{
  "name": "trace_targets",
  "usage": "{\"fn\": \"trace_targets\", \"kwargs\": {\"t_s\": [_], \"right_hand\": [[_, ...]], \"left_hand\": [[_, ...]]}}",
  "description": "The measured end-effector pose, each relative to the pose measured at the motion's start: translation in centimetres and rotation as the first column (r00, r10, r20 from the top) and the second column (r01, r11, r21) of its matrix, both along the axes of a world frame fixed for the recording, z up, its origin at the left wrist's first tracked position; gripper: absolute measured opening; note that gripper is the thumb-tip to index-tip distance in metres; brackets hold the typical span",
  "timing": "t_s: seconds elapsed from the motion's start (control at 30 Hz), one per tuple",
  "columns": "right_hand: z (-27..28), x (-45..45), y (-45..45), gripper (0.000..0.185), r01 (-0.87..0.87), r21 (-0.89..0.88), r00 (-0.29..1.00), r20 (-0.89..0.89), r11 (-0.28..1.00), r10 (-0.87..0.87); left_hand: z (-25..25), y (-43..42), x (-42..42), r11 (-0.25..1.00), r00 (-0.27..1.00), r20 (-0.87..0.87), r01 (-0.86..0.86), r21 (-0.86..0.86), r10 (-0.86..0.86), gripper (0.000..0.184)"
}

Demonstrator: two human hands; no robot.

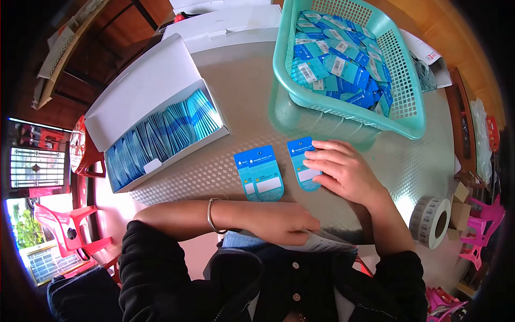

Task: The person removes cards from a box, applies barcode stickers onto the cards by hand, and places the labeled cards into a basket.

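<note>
Two overlapping blue cards [268, 174] lie flat on the desk [236, 80], with a single card [298, 155] just beside them; the right hand [343, 169] rests on that single card's edge, fingers slightly spread and palm down; the left hand [289, 225], a bangle [211, 216] at its wrist, pinches a pale printed sheet [328, 243] at the near edge of the desk, fingers curled closed.

An open white box [201, 145] holds a packed row of cards [163, 129] to the left; a green basket [343, 111], farther off to the right, holds a loose heap of barcoded cards [343, 61]; a label roll [429, 222] stands right of the right arm.
</note>
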State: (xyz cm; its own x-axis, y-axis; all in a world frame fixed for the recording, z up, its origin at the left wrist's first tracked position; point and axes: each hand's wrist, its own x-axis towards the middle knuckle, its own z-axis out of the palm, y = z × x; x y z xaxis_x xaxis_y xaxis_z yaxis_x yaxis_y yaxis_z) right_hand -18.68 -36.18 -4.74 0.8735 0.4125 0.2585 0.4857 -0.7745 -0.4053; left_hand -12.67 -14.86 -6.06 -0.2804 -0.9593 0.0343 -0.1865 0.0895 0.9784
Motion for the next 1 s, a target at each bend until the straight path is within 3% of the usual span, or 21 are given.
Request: {"fn": "trace_targets", "kwargs": {"t_s": [0.07, 0.17, 0.2, 0.3, 0.37, 0.4, 0.47, 1.0], "right_hand": [[-0.3, 0.2, 0.1, 0.032, 0.016, 0.028, 0.998, 0.066, 0.999, -0.018], [-0.8, 0.1, 0.0, 0.032, 0.019, 0.428, 0.997, -0.076, 0.903, 0.015], [-0.6, 0.2, -0.1, 0.038, -0.015, 0.578, 0.990, -0.108, 0.816, 0.095], [1.6, -1.0, -1.1, 0.045, 0.073, 0.730, 0.824, -0.428, 0.680, 0.371], [1.9, -1.1, -0.7, 0.050, 0.010, 0.739, 0.823, -0.389, 0.674, 0.415], [2.0, -1.2, -0.5, 0.050, -0.018, 0.722, 0.825, -0.380, 0.692, 0.419], [2.3, -1.3, -0.5, 0.049, -0.028, 0.665, 0.804, -0.429, 0.747, 0.412], [1.9, -1.1, -1.0, 0.033, 0.006, 0.756, 0.898, -0.292, 0.654, 0.330]], "left_hand": [[0.4, -0.3, 0.6, 0.992, 0.991, -0.132, 0.041, 0.121, -0.025, 0.016], [0.9, -0.4, 1.3, 0.953, 0.924, -0.376, 0.053, 0.299, 0.066, 0.019], [1.3, -0.4, 1.5, 0.929, 0.895, -0.430, 0.053, 0.365, 0.118, 0.019], [0.9, -0.2, 2.0, 0.876, 0.777, -0.573, 0.059, 0.479, 0.261, 0.025], [2.1, -0.2, 2.4, 0.826, 0.670, -0.642, 0.076, 0.558, 0.372, 0.032], [1.8, -0.2, 2.6, 0.837, 0.694, -0.622, 0.052, 0.544, 0.361, 0.039], [1.3, -0.2, 2.4, 0.856, 0.678, -0.638, 0.026, 0.516, 0.364, 0.039], [1.4, -0.4, 2.8, 0.857, 0.482, -0.767, 0.061, 0.512, 0.424, 0.028]]}}
